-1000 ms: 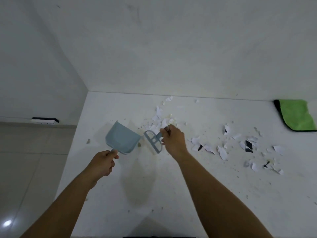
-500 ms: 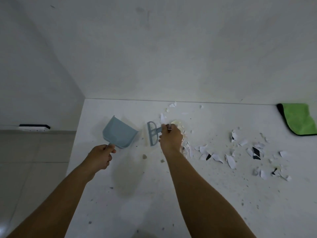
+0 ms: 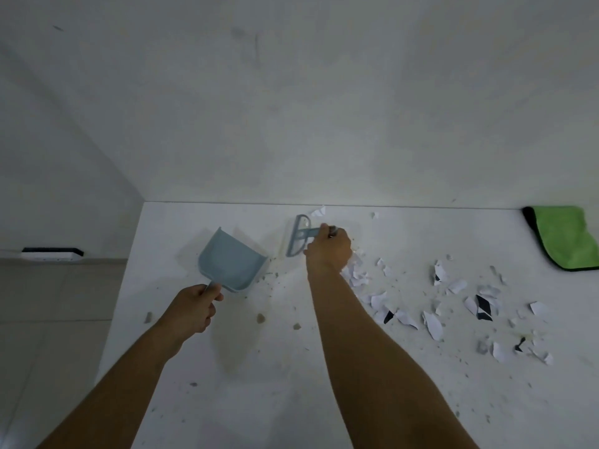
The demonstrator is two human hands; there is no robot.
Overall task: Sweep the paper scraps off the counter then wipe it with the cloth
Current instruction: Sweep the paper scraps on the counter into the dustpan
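Note:
My left hand (image 3: pixel 193 308) grips the handle of a pale blue dustpan (image 3: pixel 231 260), whose mouth faces right on the white counter (image 3: pixel 265 393). My right hand (image 3: pixel 328 251) grips the handle of a small blue brush (image 3: pixel 298 235), held near the back wall just right of the dustpan. White and black paper scraps (image 3: pixel 431 322) lie scattered to the right of my right arm, with a denser pile (image 3: pixel 356 275) beside my right wrist. One scrap (image 3: pixel 318 211) sits against the wall behind the brush. A green cloth (image 3: pixel 565 239) lies folded at the far right.
Small grey crumbs (image 3: pixel 261 318) dot the counter between my arms. The counter ends at a left edge over a tiled floor (image 3: pixel 48 319). A white wall (image 3: pixel 291 108) closes the back. A black-and-white object (image 3: pixel 52 254) sits at the foot of the left wall.
My right hand moved the brush away from me toward the back wall. The dustpan stayed with my left hand. The view tilted down slightly.

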